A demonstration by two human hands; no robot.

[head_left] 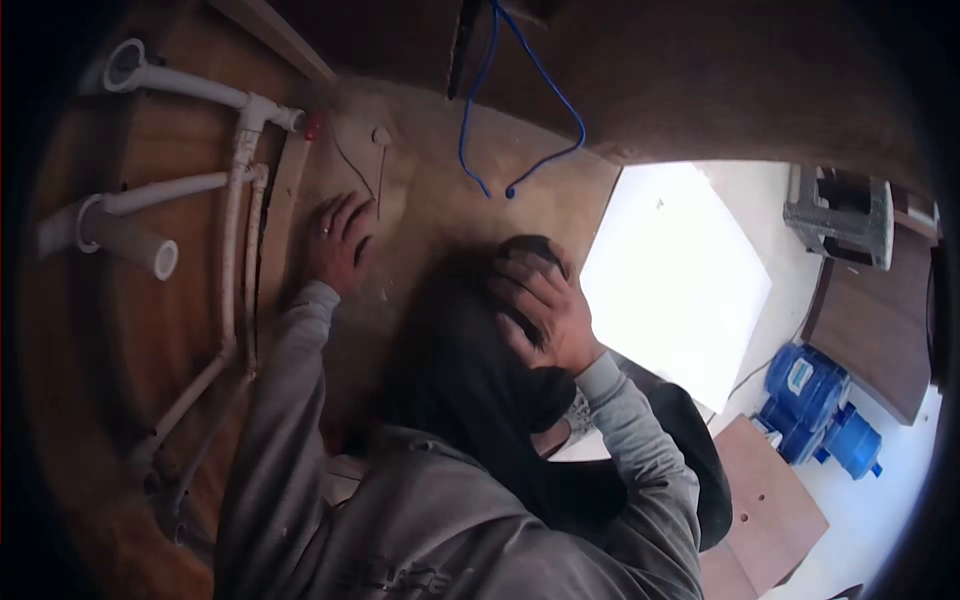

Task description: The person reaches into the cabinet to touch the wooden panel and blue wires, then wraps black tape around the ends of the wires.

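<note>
My left hand (343, 245) rests on the wooden panel (410, 220), fingers apart and slightly bent, with a ring on one finger. Just beyond its fingertips lies a thin straight rod with a pale round end (380, 137), and a thin dark wire runs beside it. My right hand (545, 310) is draped over my bent knee in dark trousers (470, 340), fingers a little apart. What lies under its palm is hidden. Above both hands hangs a blue cable (575, 120) whose two ends point down toward the panel.
White plastic pipes (235, 200) run along the left wall, with a red fitting (313, 126) near the top. At right are a bright opening (670, 280), a grey plastic stool (850, 220), blue water jugs (805, 385) and a brown board with holes (770, 505). Dark wood (720, 80) hangs overhead.
</note>
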